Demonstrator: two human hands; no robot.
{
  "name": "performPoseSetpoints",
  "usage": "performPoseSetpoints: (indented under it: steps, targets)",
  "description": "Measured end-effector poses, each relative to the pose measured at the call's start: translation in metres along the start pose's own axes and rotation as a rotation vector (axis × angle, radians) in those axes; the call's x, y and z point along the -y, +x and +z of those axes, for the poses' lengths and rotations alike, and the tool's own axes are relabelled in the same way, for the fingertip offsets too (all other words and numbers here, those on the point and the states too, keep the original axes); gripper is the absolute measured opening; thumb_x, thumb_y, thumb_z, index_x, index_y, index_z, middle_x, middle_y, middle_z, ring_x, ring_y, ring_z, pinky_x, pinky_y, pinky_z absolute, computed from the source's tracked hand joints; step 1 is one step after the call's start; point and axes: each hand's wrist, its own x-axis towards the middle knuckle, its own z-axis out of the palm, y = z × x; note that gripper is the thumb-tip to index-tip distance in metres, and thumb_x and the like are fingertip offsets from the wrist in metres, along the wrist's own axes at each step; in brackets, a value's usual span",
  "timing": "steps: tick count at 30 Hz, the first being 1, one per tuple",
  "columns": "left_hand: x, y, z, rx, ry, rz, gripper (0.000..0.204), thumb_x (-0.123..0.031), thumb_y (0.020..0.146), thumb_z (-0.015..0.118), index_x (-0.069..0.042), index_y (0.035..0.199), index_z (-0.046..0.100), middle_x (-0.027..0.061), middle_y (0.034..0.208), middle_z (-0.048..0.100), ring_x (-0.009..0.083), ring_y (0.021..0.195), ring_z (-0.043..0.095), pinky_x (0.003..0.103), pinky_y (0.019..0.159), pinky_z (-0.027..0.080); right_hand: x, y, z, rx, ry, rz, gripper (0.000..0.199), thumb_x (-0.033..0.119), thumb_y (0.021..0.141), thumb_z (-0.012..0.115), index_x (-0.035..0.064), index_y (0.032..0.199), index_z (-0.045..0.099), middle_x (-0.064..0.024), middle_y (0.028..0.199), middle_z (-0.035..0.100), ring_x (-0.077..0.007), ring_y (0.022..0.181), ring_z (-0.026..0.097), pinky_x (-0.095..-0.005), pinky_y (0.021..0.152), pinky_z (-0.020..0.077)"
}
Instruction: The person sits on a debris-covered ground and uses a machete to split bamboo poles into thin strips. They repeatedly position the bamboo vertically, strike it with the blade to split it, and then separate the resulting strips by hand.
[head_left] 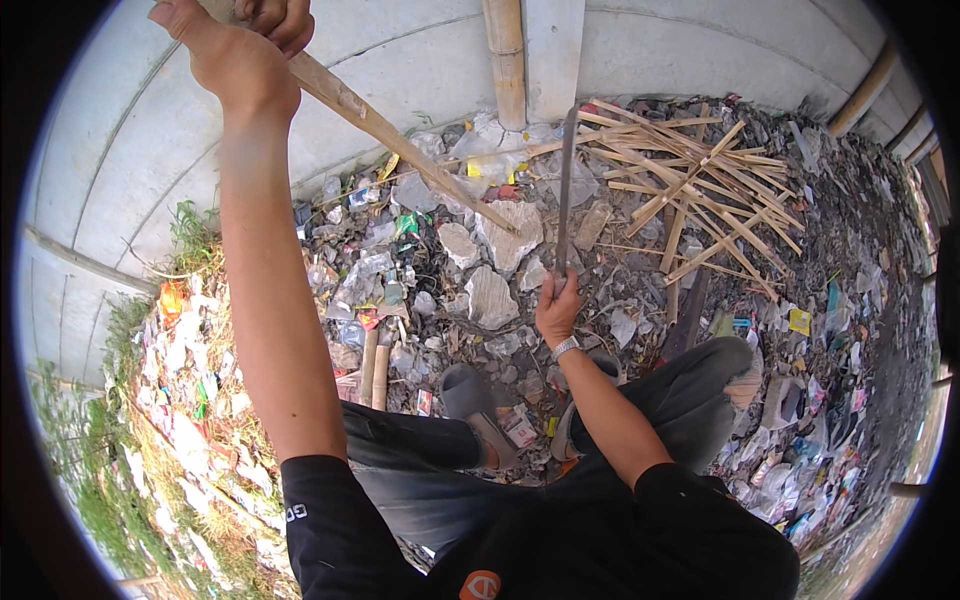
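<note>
My left hand point(248, 55) is raised at the upper left, its fingers wrapped round a long bamboo pole point(385, 130). The pole slants down to the right, and its lower end meets a broken concrete chunk point(510, 245) on the ground. Low in front of me, my right hand point(558, 308) grips a machete point(566, 185) with a long, narrow dark blade. The blade points away from me, to the right of the pole and apart from it. The machete's handle is mostly hidden in my fist.
Split bamboo strips point(715, 190) lie heaped at the far right. More concrete chunks point(490, 298) sit before my feet, near two short bamboo pieces point(380, 375). Litter covers the ground. A grey panel wall point(400, 60) with an upright bamboo post point(506, 65) bounds the far side.
</note>
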Motion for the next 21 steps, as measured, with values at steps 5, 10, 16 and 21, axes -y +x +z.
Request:
performPoseSetpoints:
  steps: [5, 10, 16, 21]
  targets:
    - [-0.004, 0.000, 0.007, 0.159, -0.093, -0.024, 0.073, -0.075, 0.098, 0.002, -0.011, 0.075, 0.028, 0.0006, 0.063, 0.020, 0.0133, 0.055, 0.016, 0.027, 0.052, 0.019, -0.069, -0.028, -0.007, 0.456, -0.353, 0.288, 0.045, 0.035, 0.099, 0.058, -0.0047, 0.119, 0.060, -0.0304, 0.106, 0.069, -0.0481, 0.103, 0.064, -0.0543, 0.089, 0.0501]
    - [0.013, 0.011, 0.009, 0.144, -0.273, 0.066, 0.068, -0.083, 0.093, 0.034, -0.020, 0.069, 0.031, -0.0075, 0.056, 0.021, 0.0066, 0.044, 0.020, 0.024, 0.040, 0.015, 0.034, 0.026, 0.001, 0.163, -0.093, 0.100, 0.031, 0.027, 0.098, 0.064, -0.0029, 0.104, 0.061, -0.0243, 0.088, 0.068, -0.0454, 0.080, 0.066, -0.0481, 0.072, 0.0510]
    - [0.023, 0.019, 0.017, 0.156, -0.305, 0.094, 0.068, -0.084, 0.092, 0.035, -0.020, 0.069, 0.031, -0.0079, 0.057, 0.021, 0.0059, 0.044, 0.020, 0.023, 0.040, 0.015, 0.075, 0.027, -0.001, -0.082, 0.397, -0.040, 0.031, 0.021, 0.098, 0.064, -0.0039, 0.115, 0.055, -0.0211, 0.081, 0.067, -0.0353, 0.073, 0.069, -0.0421, 0.065, 0.0510]
    - [0.015, 0.015, 0.032, 0.118, -0.342, 0.058, 0.068, -0.083, 0.092, 0.036, -0.020, 0.069, 0.032, -0.0073, 0.057, 0.021, 0.0062, 0.044, 0.021, 0.024, 0.039, 0.016, -0.097, -0.050, 0.016, 0.216, -0.368, 0.195, 0.041, 0.035, 0.099, 0.060, -0.0020, 0.117, 0.056, -0.0248, 0.087, 0.069, -0.0459, 0.080, 0.066, -0.0502, 0.073, 0.0513]
